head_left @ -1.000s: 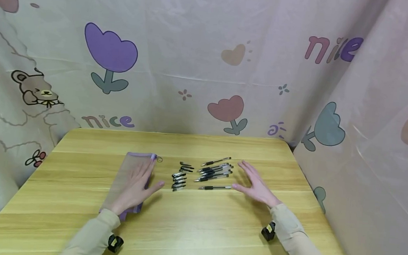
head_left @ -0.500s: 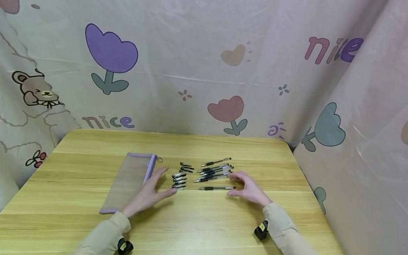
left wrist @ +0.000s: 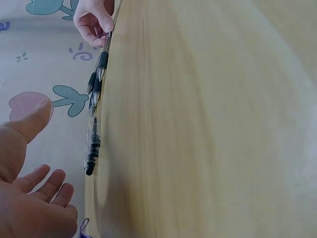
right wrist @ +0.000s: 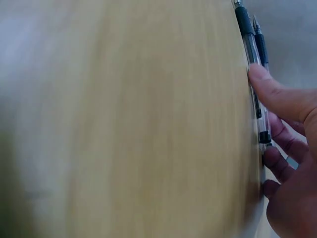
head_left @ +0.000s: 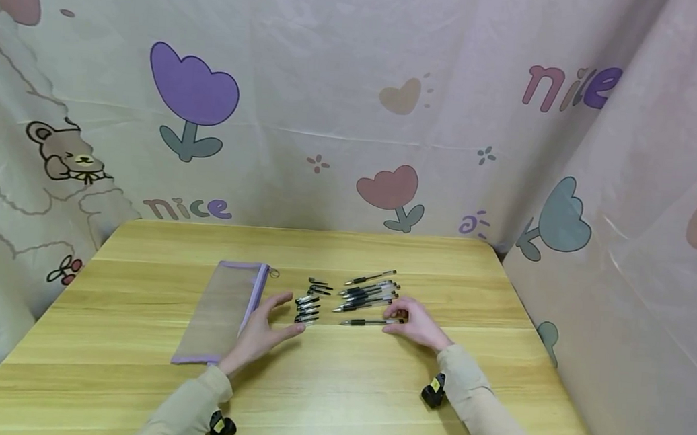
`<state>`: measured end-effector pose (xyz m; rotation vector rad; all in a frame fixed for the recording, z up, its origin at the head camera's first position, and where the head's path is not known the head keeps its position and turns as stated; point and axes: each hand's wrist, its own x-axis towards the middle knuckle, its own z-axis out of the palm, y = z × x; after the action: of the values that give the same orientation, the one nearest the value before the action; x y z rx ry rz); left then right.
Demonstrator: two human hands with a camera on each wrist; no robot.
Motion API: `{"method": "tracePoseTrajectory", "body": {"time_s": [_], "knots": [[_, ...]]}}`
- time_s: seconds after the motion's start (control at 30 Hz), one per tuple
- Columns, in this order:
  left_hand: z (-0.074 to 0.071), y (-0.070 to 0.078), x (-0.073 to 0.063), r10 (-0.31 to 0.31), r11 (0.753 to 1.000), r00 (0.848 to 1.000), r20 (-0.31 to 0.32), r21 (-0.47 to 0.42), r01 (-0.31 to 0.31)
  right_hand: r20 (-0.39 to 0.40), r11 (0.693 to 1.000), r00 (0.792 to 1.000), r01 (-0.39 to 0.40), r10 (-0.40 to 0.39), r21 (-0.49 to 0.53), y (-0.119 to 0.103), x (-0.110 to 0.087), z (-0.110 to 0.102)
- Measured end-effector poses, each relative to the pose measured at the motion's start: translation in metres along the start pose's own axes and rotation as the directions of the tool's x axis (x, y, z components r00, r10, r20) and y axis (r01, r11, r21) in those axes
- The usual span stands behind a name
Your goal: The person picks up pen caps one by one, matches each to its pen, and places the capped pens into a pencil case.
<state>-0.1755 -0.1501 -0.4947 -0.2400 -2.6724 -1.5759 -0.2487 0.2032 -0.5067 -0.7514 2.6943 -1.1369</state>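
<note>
My right hand (head_left: 418, 325) holds the rear end of the nearest gel pen (head_left: 361, 323) between thumb and curled fingers; the pen lies uncapped on the table, tip to the left. In the right wrist view the thumb (right wrist: 277, 96) lies along its clear barrel. Just beyond are several more uncapped gel pens (head_left: 367, 293), loosely side by side. My left hand (head_left: 258, 338) hovers left of the black pen caps (head_left: 307, 309), thumb and fingers apart, holding nothing. Several caps lie in a rough column, clips showing.
A see-through mesh zip pouch (head_left: 211, 316) with purple edging lies flat at the left, partly behind my left hand. Its pull ring (head_left: 274, 274) sticks out at the top right corner. A printed curtain (head_left: 307, 107) hangs behind the wooden table (head_left: 335, 405).
My left hand has moved right, off the pouch toward the caps. My right hand has moved left and its fingers have closed around the end of the nearest pen.
</note>
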Motion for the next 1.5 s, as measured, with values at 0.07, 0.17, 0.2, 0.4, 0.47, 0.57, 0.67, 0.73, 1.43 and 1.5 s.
{"method": "tracePoseTrajectory", "body": {"time_s": [0.07, 0.17, 0.2, 0.4, 0.47, 0.57, 0.67, 0.73, 1.43, 1.5], "knots": [[0.001, -0.001, 0.0, -0.013, 1.0, 1.0, 0.002, -0.007, 0.013, -0.004, 1.0, 1.0, -0.004, 0.004, -0.012, 0.001, 0.001, 0.001], [0.001, -0.002, -0.001, -0.026, 1.0, 1.0, 0.004, -0.015, 0.026, -0.013, 1.0, 1.0, 0.003, -0.003, -0.031, 0.001, 0.002, 0.003], [0.001, -0.002, -0.001, -0.028, 0.999, 1.0, 0.003, -0.017, 0.028, -0.017, 0.999, 1.0, 0.008, -0.009, -0.035, 0.001, 0.003, 0.003], [0.004, -0.002, -0.001, -0.012, 1.0, 1.0, -0.026, -0.019, 0.011, -0.04, 0.998, 0.999, 0.033, -0.035, -0.053, 0.001, 0.004, 0.005], [0.007, -0.003, 0.0, -0.003, 1.0, 0.999, -0.042, -0.024, 0.002, -0.042, 0.998, 0.999, 0.03, -0.032, -0.046, 0.0, 0.003, 0.005], [0.011, -0.002, 0.002, 0.009, 0.999, 0.998, -0.063, -0.04, -0.012, -0.034, 1.0, 0.999, 0.016, -0.017, -0.017, -0.001, 0.002, 0.005], [0.015, -0.001, 0.003, 0.007, 0.999, 0.997, -0.073, -0.043, -0.01, -0.025, 0.999, 1.0, -0.003, 0.003, 0.032, -0.003, 0.0, 0.004], [0.017, -0.001, 0.004, 0.002, 1.0, 0.997, -0.077, -0.031, -0.005, -0.02, 0.999, 1.0, -0.011, 0.012, 0.053, -0.005, -0.002, 0.004], [0.021, 0.004, 0.017, -0.025, 0.99, 0.999, -0.025, 0.139, 0.028, -0.063, 0.995, 0.998, -0.023, 0.03, 0.102, -0.006, -0.008, -0.007], [0.021, 0.005, 0.017, -0.018, 0.987, 1.0, -0.026, 0.156, 0.022, -0.064, 0.994, 0.998, -0.02, 0.027, 0.104, -0.006, -0.009, -0.008]]}}
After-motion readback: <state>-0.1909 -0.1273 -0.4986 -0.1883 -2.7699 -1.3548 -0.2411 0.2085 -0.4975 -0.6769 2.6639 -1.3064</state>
